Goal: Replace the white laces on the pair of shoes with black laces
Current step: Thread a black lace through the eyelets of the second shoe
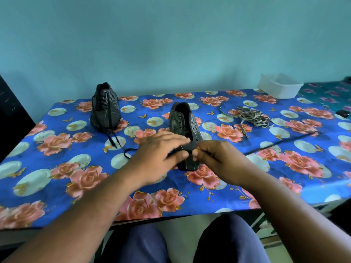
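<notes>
While both hands meet over the near shoe's [185, 128] toe on the desk [57, 168], left hand [158, 158] and right hand [218, 160] each pinch the black lace [127, 151], grip clamped. Farther left, laced shoe [104, 109]; right, removed white laces [252, 116]; beyond, white tub [279, 86].

Near shoe [183, 128] toe behind blurred left hand [159, 156].

head view | worn on head | faces forward-down | near table [57, 186]
</notes>
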A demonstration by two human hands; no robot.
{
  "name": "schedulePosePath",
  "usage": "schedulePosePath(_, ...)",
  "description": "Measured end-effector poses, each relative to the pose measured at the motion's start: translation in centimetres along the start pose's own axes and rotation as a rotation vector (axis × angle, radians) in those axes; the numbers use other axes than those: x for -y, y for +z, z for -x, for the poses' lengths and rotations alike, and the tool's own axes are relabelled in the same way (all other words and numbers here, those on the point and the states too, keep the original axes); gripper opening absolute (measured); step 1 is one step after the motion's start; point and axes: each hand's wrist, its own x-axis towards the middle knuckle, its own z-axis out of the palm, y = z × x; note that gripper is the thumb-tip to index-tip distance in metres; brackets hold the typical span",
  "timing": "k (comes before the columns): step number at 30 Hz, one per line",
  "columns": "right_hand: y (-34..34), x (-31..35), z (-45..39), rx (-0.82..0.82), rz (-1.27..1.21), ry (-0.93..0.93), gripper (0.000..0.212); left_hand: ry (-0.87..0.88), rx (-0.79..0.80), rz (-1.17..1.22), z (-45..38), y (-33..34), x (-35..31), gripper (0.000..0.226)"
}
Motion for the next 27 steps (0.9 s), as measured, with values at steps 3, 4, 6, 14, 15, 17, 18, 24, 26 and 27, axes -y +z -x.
schedulePosePath(3, -0.1, 0.2, -0.1, -0.013, -0.003, -0.014, 0.025, -0.005, -0.117, -0.032, -0.3, 0.7, -0.8, 0.039)
schedulePosePath(4, -0.3, -0.1, 0.1, -0.015, 0.012, -0.003, 0.027, -0.038, -0.148, -0.057, 0.0, 0.8, -0.3, 0.039)
schedulePosePath(6, -0.5, -1.2, 0.9, -0.020, 0.069, 0.049, 0.029, -0.101, -0.209, -0.119, 1.0, 0.5, 1.6, 0.036)
schedulePosePath(14, -2.3, -5.1, 3.5, -0.147, 0.093, 0.230, 0.027, -0.708, -0.115, -0.369, 4.4, -4.0, 10.1, 0.008)
schedulePosePath(15, -2.1, -4.7, 3.2, -0.145, 0.085, 0.212, 0.029, -0.636, -0.133, -0.404, 4.1, -3.7, 9.2, 0.013)
schedulePosePath(17, -1.5, -2.8, 2.4, -0.098, 0.061, 0.129, 0.031, -0.385, -0.197, -0.378, 2.9, -2.4, 5.4, 0.041)
schedulePosePath(18, -1.1, -1.7, 1.9, -0.062, 0.050, 0.073, 0.031, -0.243, -0.201, -0.294, 2.3, -1.7, 3.1, 0.051)
schedulePosePath(24, -0.7, 0.4, 1.1, -0.032, 0.038, -0.042, 0.027, 0.080, -0.079, -0.106, 0.2, 0.9, -1.8, 0.037)
schedulePosePath(26, -1.4, -0.8, 2.1, -0.081, 0.052, 0.035, 0.035, 0.020, -0.151, 0.065, 0.4, 0.3, 0.0, 0.025)
schedulePosePath(27, -1.7, -1.6, 2.7, -0.108, 0.058, 0.076, 0.036, -0.064, -0.187, 0.199, 0.6, -0.3, 1.3, 0.020)
